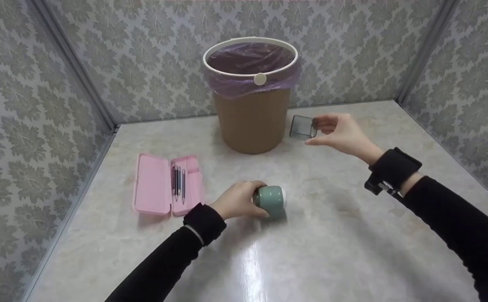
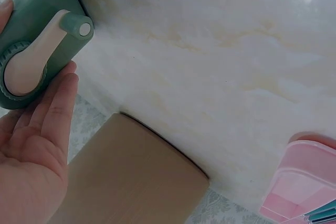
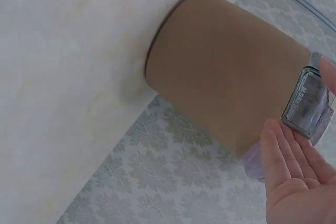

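A green hand-crank pencil sharpener is gripped by my left hand low over the middle of the table, fingers and thumb on opposite sides. Its pale crank handle with a green knob shows in the left wrist view. Farther back and to the right, my right hand pinches a small see-through grey shavings tray between fingers and thumb. That tray is raised above the table, just right of the bin, and its printed face shows in the right wrist view.
A brown waste bin with a white rim and a purple liner stands at the back, against the patterned wall. On the left lies an open pink pencil case with several pencils inside. Walls enclose both sides.
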`<state>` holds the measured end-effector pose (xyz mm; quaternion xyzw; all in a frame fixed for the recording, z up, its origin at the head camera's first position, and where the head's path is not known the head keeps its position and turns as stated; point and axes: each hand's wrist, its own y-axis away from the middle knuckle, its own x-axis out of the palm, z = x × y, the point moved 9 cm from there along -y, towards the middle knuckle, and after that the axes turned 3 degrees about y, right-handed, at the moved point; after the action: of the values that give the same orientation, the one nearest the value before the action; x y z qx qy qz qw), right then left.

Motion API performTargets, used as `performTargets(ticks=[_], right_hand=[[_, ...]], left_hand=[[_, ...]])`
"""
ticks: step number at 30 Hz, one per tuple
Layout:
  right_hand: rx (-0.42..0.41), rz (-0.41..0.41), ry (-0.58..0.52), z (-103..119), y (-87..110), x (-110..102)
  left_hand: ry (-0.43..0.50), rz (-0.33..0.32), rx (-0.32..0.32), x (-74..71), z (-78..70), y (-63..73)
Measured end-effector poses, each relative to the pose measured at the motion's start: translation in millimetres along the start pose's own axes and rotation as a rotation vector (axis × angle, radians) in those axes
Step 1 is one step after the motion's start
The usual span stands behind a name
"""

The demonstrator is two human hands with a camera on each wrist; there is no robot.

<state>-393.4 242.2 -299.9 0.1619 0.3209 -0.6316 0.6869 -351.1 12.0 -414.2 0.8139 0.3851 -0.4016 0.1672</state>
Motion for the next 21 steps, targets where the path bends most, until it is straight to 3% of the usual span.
performTargets(ticks=[11, 21], right_hand=[[0.052, 0.207, 0.032, -57, 39.8, 57], [0.034, 0.313, 0.037, -73, 65.7, 94]], left_hand=[[0.006, 0.009, -0.003, 1.3, 0.5, 0.6], [0.02, 0.008, -0.009, -0.2, -0.5, 0.1]])
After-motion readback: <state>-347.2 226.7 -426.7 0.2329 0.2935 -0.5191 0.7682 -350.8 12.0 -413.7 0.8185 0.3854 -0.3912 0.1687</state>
